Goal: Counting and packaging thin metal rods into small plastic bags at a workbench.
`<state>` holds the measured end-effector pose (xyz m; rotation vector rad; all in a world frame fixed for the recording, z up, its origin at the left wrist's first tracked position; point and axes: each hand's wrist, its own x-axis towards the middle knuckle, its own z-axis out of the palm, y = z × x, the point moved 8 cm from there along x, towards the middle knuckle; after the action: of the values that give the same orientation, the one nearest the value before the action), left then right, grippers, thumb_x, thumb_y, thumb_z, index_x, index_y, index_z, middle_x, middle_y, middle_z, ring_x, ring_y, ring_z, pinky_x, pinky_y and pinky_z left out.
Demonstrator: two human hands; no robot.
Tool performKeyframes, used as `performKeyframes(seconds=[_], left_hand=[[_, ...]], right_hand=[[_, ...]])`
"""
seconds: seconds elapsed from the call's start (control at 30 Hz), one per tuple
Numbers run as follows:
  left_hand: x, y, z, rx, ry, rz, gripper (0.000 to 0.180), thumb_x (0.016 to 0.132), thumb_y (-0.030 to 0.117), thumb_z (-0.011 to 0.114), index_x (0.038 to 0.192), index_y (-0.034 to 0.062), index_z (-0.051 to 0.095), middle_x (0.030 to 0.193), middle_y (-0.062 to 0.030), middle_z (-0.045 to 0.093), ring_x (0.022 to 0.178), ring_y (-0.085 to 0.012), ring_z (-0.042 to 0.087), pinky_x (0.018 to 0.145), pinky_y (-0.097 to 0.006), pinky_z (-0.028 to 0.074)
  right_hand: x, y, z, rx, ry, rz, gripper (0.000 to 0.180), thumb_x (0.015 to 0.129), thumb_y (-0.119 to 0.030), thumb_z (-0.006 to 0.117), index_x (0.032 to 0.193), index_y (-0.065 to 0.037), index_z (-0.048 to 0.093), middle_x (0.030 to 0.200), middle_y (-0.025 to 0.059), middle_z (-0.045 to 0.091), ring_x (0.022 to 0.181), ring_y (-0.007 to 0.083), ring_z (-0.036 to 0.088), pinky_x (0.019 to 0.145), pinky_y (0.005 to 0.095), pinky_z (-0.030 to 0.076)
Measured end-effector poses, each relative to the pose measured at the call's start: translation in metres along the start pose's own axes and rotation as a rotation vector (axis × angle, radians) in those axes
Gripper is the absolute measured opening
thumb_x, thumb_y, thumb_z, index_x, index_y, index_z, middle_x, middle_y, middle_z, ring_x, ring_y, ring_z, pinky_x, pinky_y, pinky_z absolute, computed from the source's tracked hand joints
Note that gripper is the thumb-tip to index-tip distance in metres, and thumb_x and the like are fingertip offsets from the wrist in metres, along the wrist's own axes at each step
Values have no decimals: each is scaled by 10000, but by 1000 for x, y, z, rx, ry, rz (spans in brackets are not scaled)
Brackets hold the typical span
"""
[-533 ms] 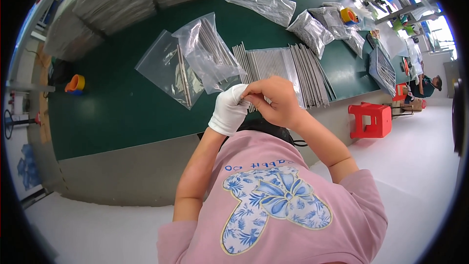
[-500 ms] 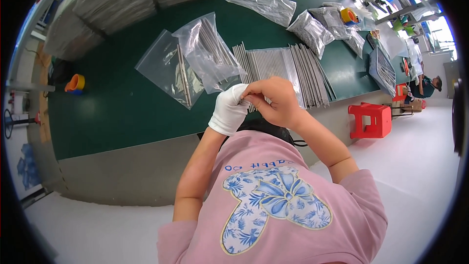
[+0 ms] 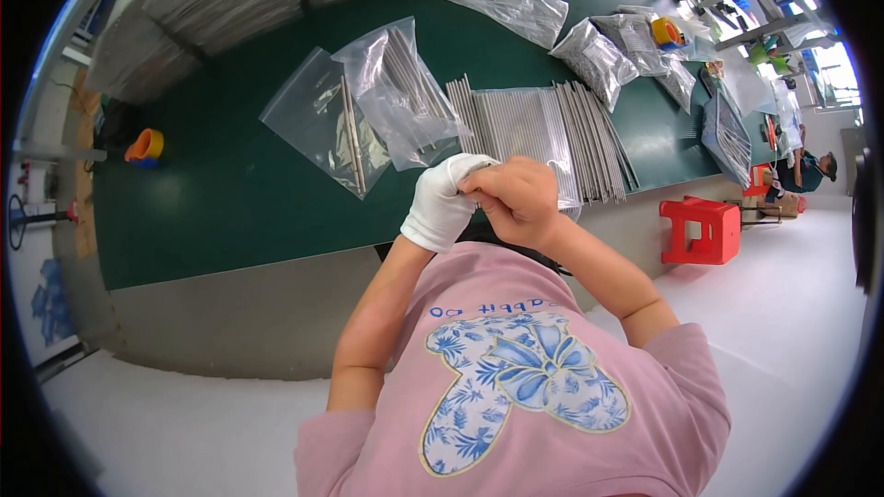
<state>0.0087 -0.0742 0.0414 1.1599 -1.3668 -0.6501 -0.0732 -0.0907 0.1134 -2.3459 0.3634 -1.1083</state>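
My left hand (image 3: 438, 203), in a white glove, is closed with its fingertips against those of my bare right hand (image 3: 518, 200). The right fingers pinch at the left fingertips; whatever lies between them is too small and hidden to make out. Just beyond my hands is a row of thin metal rods (image 3: 594, 143), partly under a clear plastic sleeve (image 3: 527, 124). To the left lie a clear bag (image 3: 398, 83) with several rods inside and a flat clear bag (image 3: 308, 109) with a few rods on it or in it.
The green table (image 3: 230, 202) holds stacked wrapped bundles (image 3: 221, 0) at the far left and a tape roll (image 3: 145, 147). Bags of small metal parts (image 3: 594, 63), another tape roll (image 3: 667, 34) and a blue basket (image 3: 723, 138) are right. Beyond are a red stool (image 3: 702, 230) and a person (image 3: 812, 166).
My hands stay together and have shifted slightly in the picture. My right fingers are curled more tightly over the left fingertips. The view has turned a little.
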Motion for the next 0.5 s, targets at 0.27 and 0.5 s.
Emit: performKeyframes(seconds=[0.27, 0.5], left_hand=[[-4, -7, -1, -61, 44, -101, 128, 697, 35, 566, 824, 44, 551, 742, -100, 557, 679, -277, 552, 620, -293, 449], [-18, -28, 1, -129, 140, -106, 204, 712, 229, 593, 706, 44, 509, 595, -96, 497, 521, -249, 487, 499, -297, 394]], right_hand=[[5, -4, -2, -75, -67, 19, 152, 627, -6, 618, 758, -77, 586, 653, 42, 595, 541, 206, 564, 481, 291, 396], [3, -14, 7, -34, -75, -30, 165, 631, -13, 625, 771, -85, 574, 682, 37, 599, 529, 194, 553, 477, 286, 395]])
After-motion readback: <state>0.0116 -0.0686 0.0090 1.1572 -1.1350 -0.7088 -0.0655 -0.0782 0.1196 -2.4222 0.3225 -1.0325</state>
